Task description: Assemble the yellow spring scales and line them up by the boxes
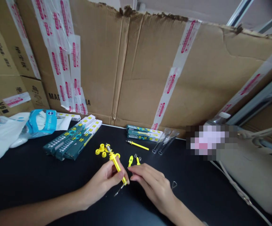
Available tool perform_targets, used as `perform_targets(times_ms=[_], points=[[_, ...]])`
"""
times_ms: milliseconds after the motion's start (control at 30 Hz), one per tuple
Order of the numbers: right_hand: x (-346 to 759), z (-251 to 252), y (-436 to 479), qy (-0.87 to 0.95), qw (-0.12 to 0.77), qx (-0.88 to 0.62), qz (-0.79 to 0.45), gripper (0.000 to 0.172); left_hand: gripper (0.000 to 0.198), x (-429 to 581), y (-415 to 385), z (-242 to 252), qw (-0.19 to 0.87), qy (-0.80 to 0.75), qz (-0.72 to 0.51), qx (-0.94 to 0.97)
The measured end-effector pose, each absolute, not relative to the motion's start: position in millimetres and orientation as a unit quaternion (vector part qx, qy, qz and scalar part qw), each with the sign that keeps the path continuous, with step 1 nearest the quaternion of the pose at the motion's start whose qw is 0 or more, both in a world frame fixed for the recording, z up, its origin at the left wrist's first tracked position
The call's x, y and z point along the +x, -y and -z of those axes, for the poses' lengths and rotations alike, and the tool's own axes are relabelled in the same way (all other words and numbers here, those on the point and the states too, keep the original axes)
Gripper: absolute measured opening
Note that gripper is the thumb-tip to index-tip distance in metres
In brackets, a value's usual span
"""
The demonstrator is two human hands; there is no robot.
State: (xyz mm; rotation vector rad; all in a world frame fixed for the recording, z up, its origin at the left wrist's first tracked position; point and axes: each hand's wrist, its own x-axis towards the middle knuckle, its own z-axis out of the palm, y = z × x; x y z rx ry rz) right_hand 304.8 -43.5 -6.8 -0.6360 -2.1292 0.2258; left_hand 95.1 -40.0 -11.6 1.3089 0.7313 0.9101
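My left hand (112,175) is closed around a yellow spring-scale rod (117,164), held tilted. A metal spring shows at its upper end and a thin metal hook at its lower end. Just right of it is my right hand (153,182), thumb and fingers pinched together; whatever lies between the fingertips is hidden. Beyond the right fingertips lie a yellow slotted piece (130,161), a smaller yellow piece (138,161) and small clear caps (140,159). Several yellow ring caps (102,148) are on the table behind the left hand.
Another yellow rod (139,145) lies farther back, near two clear tubes (165,142). Green-and-white boxes (73,138) lie left; more boxes (144,133) lie against the cardboard wall (147,78). A bent wire (174,185) is beside my right wrist. A blue-white packet (42,122) and beige bag (246,175) flank the black table.
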Motion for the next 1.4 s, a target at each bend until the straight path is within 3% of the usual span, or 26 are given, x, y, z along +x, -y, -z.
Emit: perform_targets(times_ms=[167, 467, 1000, 1400], points=[[300, 12, 52, 0.826, 0.424, -0.353, -0.114, 0.007, 0.043, 96, 41, 14, 0.63, -0.346, -0.411, 0.56], [298, 3, 53, 0.833, 0.381, -0.386, -0.109, 0.025, 0.039, 95, 46, 10, 0.611, -0.388, -0.377, 0.579], [297, 3, 54, 0.84, 0.379, -0.369, -0.119, 0.019, 0.037, 94, 46, 10, 0.585, -0.407, -0.358, 0.603], [298, 9, 53, 0.838, 0.371, -0.375, -0.142, 0.017, 0.036, 96, 46, 15, 0.623, -0.366, -0.375, 0.581]])
